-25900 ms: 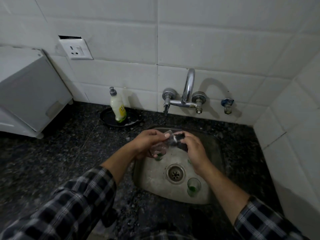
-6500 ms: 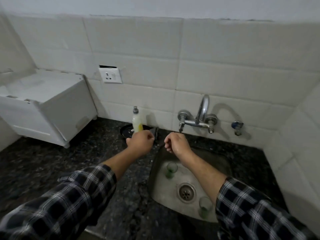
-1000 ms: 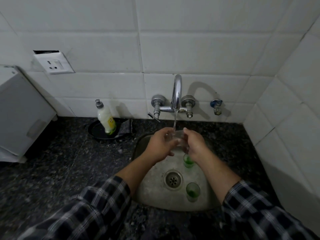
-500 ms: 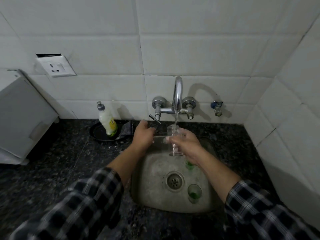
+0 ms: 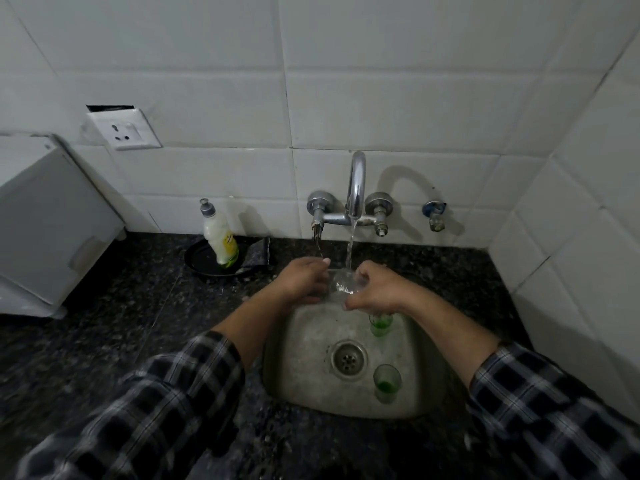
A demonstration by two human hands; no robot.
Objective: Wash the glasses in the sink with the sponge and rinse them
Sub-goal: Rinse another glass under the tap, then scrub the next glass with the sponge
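The right hand (image 5: 375, 289) is held over the back of the sink (image 5: 304, 344), knuckles up, with its fingers curled round a clear glass (image 5: 343, 285) that sits right under the running water (image 5: 349, 245). The left hand (image 5: 304, 280) is cupped just beside the glass on its left, fingertips pointing toward the wall and thumb below. I cannot tell whether it touches the glass or grips anything. Both forearms reach in from the near edge and meet at the glass, with plaid sleeves (image 5: 156, 410) pushed back from the wrists.

Directly beneath the right hand stands a glass with green residue (image 5: 381, 325), its rim partly hidden by the palm. A second green-stained glass (image 5: 387, 382) stands upright just right of the drain (image 5: 348, 358), near the front wall of the basin. The left half of the basin floor is bare steel.

The tap (image 5: 356, 181) arches out from the tiled wall above the hands, and a small blue-handled valve (image 5: 434, 213) is fixed to its right. On the dark granite counter (image 5: 104, 323) to the left, a soap bottle (image 5: 220, 237) stands in a black dish (image 5: 202, 263), with the dark sponge (image 5: 259, 251) at the dish's right edge. Further left are a white box (image 5: 45, 220) and a wall socket (image 5: 121, 131). The right-hand tiled wall (image 5: 588, 237) closes in near the sink's right side.
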